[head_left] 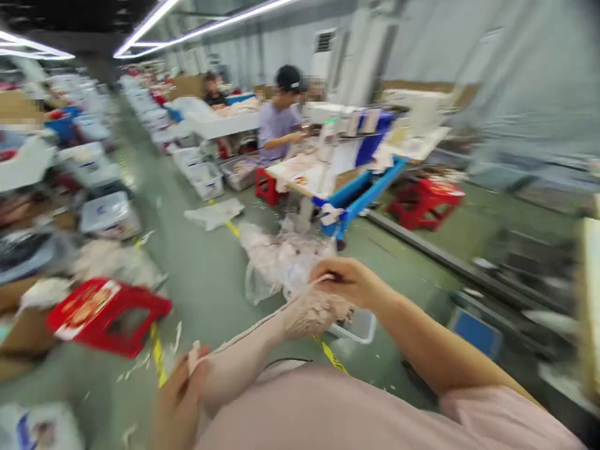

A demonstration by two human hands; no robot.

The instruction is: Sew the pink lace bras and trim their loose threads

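Note:
A pale pink piece of fabric with a lacy end is stretched between my two hands. My left hand, low in the view, is closed on one end of its edge. Farther out, my right hand pinches the other end, and the lace hangs below those fingers. A thin cord-like edge runs taut from hand to hand. Motion blur hides the finer detail, so I cannot tell which garment the fabric belongs to.
A red stool lies on the floor at left, another red stool at right. Clear bags of pale fabric lie ahead. Beyond, a person sits at a sewing table with a blue trough. White bins line the aisle.

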